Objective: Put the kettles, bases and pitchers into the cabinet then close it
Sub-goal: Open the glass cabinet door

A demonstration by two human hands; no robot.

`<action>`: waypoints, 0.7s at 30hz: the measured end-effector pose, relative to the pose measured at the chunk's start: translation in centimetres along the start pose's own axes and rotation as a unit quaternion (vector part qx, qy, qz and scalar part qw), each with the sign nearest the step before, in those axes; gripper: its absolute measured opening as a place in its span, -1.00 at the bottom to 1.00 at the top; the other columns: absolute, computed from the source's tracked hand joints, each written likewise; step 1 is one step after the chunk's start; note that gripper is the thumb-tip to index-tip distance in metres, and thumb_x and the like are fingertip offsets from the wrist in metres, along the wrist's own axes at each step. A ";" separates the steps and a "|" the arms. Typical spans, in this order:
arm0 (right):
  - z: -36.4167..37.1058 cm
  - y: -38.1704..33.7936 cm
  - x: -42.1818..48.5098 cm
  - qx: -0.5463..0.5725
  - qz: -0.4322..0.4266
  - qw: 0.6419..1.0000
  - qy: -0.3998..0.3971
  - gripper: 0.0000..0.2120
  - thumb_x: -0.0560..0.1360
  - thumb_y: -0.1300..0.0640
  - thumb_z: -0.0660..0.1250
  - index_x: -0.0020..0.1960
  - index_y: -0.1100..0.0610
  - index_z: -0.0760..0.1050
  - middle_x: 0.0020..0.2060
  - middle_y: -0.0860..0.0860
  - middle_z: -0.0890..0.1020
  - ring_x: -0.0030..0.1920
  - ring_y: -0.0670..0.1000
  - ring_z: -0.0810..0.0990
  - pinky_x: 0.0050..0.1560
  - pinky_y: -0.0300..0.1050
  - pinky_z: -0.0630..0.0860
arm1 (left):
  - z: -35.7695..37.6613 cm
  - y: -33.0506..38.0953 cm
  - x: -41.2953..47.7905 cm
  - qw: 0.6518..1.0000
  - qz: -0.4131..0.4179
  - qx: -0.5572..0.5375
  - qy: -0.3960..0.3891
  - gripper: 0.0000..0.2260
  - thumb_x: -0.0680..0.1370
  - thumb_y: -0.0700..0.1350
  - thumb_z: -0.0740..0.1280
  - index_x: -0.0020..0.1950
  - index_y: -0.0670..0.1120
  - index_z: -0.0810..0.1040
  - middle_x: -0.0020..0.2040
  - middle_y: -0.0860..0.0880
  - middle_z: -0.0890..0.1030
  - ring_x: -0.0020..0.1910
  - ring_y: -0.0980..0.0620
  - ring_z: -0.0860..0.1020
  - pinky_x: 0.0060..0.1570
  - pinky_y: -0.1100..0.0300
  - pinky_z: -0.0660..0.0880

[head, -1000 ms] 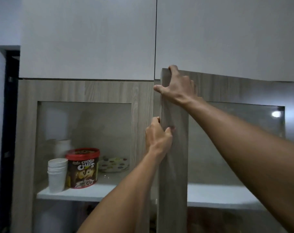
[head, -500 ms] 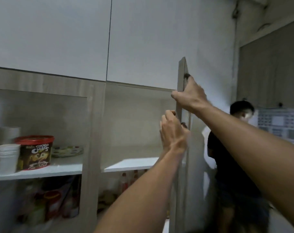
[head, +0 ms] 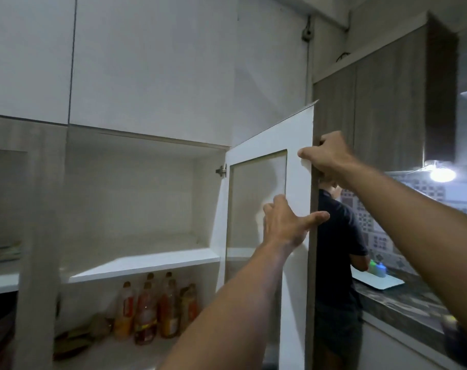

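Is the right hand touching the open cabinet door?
Touching. The head view shows the right hand wrapped around the free edge of the cabinet door, thumb on its white inner face.

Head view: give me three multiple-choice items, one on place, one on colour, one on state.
1. Where do the bottles stand?
A. on the white shelf
B. below the white shelf
C. on the counter

2. What colour is the inner face of the cabinet door?
A. white
B. black
C. red

3. How is the door now?
A. shut
B. swung open
C. off its hinge

Answers: 1 B, the bottles are under the bare white shelf. 2 A, the side facing the camera is white. 3 B, it stands out from the cabinet, the right hand gripping its edge and the left hand flat against it.
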State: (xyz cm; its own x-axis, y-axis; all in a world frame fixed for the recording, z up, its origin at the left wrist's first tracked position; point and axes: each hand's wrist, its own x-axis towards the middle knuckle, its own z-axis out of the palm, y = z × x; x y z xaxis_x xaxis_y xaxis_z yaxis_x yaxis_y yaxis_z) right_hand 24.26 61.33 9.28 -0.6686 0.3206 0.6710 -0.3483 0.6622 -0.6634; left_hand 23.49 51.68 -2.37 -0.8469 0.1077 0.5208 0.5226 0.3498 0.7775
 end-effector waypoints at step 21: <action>-4.2 16.4 9.2 -0.129 -0.044 0.960 0.243 -0.53 0.46 0.26 0.35 0.34 0.12 0.35 0.30 0.15 0.42 0.28 0.19 0.43 0.19 0.13 0.47 | 17.7 -0.3 9.1 0.994 0.019 0.102 -0.017 -0.52 0.60 -0.17 0.26 0.51 -0.04 0.24 0.39 -0.11 0.38 0.38 -0.12 0.41 0.28 0.05 0.38</action>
State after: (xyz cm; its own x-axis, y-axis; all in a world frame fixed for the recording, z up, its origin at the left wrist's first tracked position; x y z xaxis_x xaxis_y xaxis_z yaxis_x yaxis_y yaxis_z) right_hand 15.23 77.98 5.99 -0.2362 0.4929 0.8374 -0.1723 0.8269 -0.5353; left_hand 13.88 69.02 -4.12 -0.8316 0.1552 0.5332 0.5265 0.5255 0.6683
